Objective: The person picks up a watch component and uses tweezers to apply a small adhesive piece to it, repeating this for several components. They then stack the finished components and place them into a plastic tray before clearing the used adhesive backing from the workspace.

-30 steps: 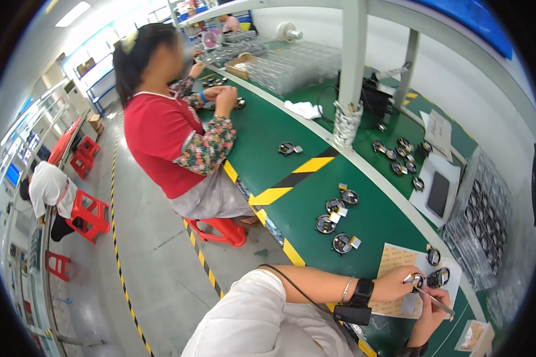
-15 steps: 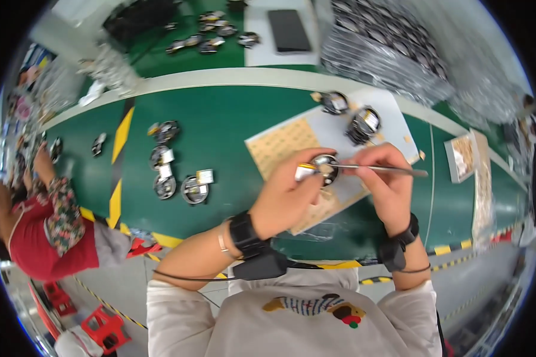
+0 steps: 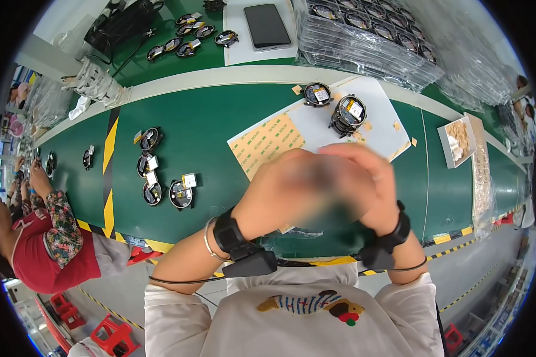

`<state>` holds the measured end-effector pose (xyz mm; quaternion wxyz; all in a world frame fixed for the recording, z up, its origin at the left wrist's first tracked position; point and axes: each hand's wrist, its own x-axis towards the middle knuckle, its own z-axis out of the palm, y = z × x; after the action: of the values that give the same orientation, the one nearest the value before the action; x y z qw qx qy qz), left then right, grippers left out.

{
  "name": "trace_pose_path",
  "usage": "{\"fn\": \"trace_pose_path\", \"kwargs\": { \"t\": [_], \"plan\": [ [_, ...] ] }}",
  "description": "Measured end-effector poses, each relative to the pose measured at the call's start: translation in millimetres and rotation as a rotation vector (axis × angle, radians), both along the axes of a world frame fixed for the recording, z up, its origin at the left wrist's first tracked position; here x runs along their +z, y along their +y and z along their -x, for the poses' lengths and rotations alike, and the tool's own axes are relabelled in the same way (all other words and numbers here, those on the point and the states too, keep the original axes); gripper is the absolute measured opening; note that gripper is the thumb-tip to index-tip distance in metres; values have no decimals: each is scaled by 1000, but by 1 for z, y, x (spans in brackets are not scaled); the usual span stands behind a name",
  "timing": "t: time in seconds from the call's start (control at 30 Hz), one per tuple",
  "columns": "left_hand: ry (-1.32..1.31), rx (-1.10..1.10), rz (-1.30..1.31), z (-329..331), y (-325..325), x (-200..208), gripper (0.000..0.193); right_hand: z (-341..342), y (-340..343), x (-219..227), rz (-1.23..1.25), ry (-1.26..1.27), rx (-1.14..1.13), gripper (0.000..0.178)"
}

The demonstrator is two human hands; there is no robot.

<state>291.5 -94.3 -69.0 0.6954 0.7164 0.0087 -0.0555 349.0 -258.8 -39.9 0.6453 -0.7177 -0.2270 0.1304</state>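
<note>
My left hand (image 3: 274, 189) and my right hand (image 3: 378, 184) meet over the lower part of the work sheet, fingers curled in toward each other. A dark patch between them is blurred, so what they hold cannot be made out. Just beyond my hands, a stack of round watch cases (image 3: 348, 115) stands on the white sheet (image 3: 372, 92). To its left lies another open watch case (image 3: 317, 94), a pale label inside. The cream adhesive sheet (image 3: 267, 143) shows past my left hand. The tweezers seen earlier are not visible.
Several watch cases (image 3: 151, 191) with small batteries lie at left on the green table (image 3: 208, 119). A box of tan scraps (image 3: 457, 144) sits right. Behind the ledge are a phone (image 3: 268, 27) and stacked plastic trays (image 3: 369, 53). A person in red (image 3: 53, 256) works at far left.
My right hand has come in against my left. The watch case in my left hand and the tweezers in my right no longer show. The whole view has shifted slightly.
</note>
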Motion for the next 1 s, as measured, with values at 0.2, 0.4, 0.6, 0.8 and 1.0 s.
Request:
{"fn": "trace_pose_path", "kwargs": {
  "t": [0.2,0.4,0.6,0.8,1.0],
  "plan": [
    [-361,92,-440,1,-1,-4,37,6,9,-14,145,6,90,23],
    [-324,142,-465,1,2,-3,40,5,14,-18,133,138,36,25],
    [-246,168,-401,0,5,-4,36,0,12,-18,163,258,-16,22],
    [-38,153,145,-6,1,-12,30,-4,10,-22,109,217,-90,16],
    [202,172,519,-9,3,-2,29,-2,10,-16,48,224,-127,11]
  ]
}}
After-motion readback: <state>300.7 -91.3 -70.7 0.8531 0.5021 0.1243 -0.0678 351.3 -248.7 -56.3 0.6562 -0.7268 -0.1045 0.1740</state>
